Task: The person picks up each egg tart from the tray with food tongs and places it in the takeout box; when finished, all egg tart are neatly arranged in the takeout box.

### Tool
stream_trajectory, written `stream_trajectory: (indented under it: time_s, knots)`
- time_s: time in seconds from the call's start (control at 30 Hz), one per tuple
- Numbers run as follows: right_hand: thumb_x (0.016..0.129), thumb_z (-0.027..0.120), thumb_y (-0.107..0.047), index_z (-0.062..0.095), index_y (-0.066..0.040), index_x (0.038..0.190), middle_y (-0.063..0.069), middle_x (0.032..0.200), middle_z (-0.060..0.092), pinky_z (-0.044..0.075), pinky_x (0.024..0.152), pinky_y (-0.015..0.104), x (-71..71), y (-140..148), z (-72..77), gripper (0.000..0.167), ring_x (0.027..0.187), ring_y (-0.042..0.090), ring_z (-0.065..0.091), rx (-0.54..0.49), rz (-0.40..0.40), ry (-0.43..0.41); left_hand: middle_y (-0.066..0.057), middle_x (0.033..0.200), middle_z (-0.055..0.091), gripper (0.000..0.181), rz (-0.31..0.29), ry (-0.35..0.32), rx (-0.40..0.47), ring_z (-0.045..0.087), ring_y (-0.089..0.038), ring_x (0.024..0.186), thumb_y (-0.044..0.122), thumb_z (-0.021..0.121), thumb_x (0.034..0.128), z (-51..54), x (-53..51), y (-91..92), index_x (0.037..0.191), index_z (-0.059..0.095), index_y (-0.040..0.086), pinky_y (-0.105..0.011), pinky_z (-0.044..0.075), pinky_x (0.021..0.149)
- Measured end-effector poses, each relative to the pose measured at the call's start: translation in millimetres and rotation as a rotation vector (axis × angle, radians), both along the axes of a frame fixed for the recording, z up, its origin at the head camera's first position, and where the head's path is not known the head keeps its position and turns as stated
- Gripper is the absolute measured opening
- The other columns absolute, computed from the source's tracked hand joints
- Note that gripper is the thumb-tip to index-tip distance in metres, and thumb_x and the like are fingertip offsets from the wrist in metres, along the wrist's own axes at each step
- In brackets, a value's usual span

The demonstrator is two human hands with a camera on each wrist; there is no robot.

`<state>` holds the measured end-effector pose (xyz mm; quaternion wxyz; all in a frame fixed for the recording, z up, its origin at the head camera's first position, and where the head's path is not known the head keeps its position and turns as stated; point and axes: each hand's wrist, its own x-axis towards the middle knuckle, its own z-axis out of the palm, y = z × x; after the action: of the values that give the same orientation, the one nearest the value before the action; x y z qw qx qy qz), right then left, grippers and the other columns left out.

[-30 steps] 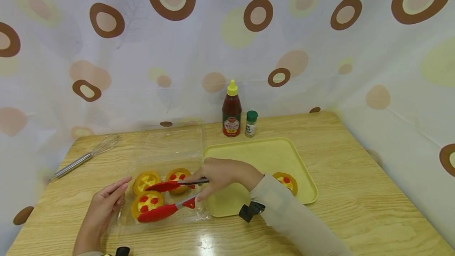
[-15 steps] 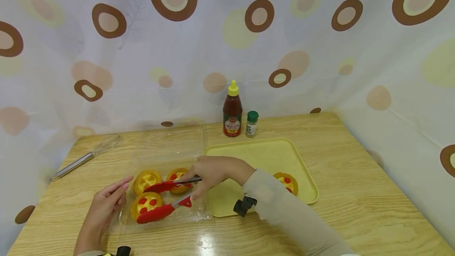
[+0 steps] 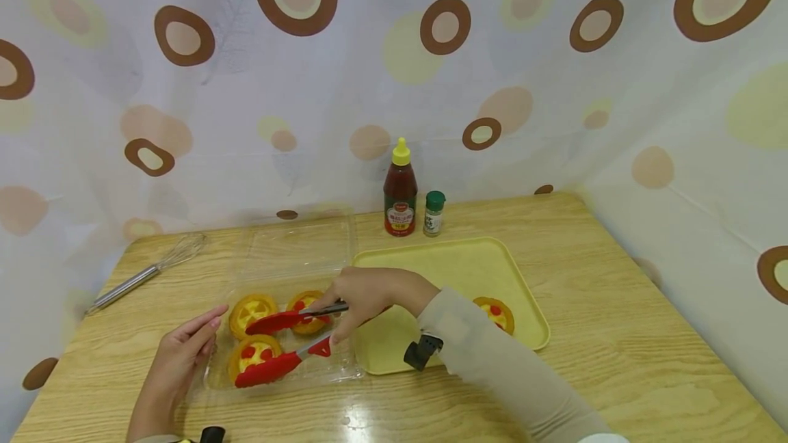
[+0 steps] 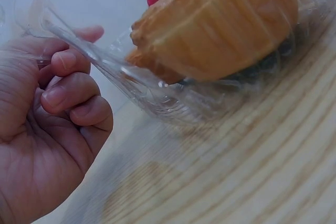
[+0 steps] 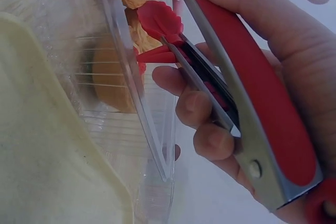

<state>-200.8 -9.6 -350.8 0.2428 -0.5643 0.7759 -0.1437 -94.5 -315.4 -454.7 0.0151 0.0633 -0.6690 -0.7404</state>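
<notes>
My right hand (image 3: 366, 296) grips red-tipped metal tongs (image 3: 271, 369), thumb on one arm and fingers curled round the other. The tongs' arms stand apart over the front-left tart (image 3: 255, 346), one head along its near side and one between it and the plain yellow tart (image 3: 254, 309) behind. A third, red-topped tart (image 3: 303, 303) sits right of these, partly covered by the tongs. All lie in a clear plastic box (image 3: 345, 373). My left hand (image 3: 178, 354) pinches the box's left edge, thumb and forefinger meeting at the rim (image 4: 86, 48) in the left wrist view.
A yellow tray (image 3: 468, 258) stands right of the box, with one tart (image 3: 495, 313) on it, partly behind the right sleeve. At the back are a sauce bottle (image 3: 401, 200) and a green-capped shaker (image 3: 434, 214). A whisk (image 3: 150, 272) lies far left; the box's lid (image 3: 301, 241) leans open behind.
My right hand and the tongs have shifted slightly left and toward me. The tongs' far head sits a little lower over the front-left tart. My left hand has stayed at the box.
</notes>
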Motion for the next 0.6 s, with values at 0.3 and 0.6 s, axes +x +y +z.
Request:
stream_trajectory:
  time_s: [0.3,0.6]
  knots:
    - [0.080,0.076,-0.035,0.056,-0.012,0.134,0.001,0.120,0.063,0.026,0.049,0.018,-2.5,12,-2.5,0.062,0.051,0.004,0.026,-0.093,-0.063,-0.072,0.007,0.059,0.045,0.023,0.002,0.009,-0.002,0.039,-0.004,0.053,0.016,0.057,0.0964,0.1,-0.2,-0.6,0.102,0.073,0.031,-0.034,0.019,0.053]
    - [0.081,0.076,-0.031,0.052,-0.007,0.136,0.008,0.127,0.058,0.035,0.060,0.013,3.7,34,0.9,0.064,0.069,0.001,0.044,-0.245,-0.036,-0.002,0.007,0.059,0.045,0.023,0.016,0.005,0.001,0.040,-0.003,0.054,0.016,0.058,0.0958,-1.5,-0.2,-0.5,0.099,0.074,0.032,-0.033,0.019,0.054]
